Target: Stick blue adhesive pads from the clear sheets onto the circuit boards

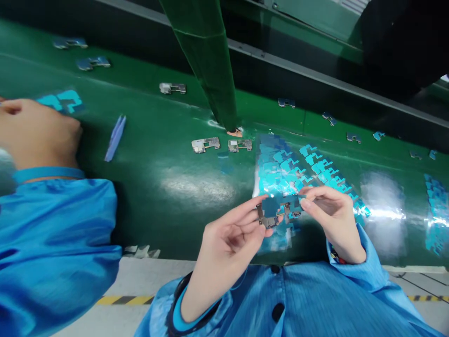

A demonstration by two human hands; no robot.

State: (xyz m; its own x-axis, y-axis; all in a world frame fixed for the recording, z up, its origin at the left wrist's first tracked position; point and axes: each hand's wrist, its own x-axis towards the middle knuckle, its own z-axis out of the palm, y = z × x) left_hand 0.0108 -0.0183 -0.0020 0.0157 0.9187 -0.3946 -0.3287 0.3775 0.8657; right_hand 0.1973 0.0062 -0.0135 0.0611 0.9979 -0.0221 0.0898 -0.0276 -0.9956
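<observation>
A small circuit board [269,222] is pinched at its left end by my left hand [229,241], between thumb and fingers. Over its upper part lies a dark blue film sticker [271,206]. My right hand [331,217] has thumb and index finger closed on the sticker's right end, at the board's upper right. Whether the film is stuck down along its whole length cannot be made out. Just beyond both hands, a sheet of blue film stickers [280,164] lies on the green bench, partly hidden by my fingers.
Two boards [206,144] lie beside the foot of a green post [210,61]. Several more line the bench's back edge. Blue tweezers [115,138] rest at left, near a co-worker's hand [42,133] and blue sleeve. Another film sheet [437,210] is at far right.
</observation>
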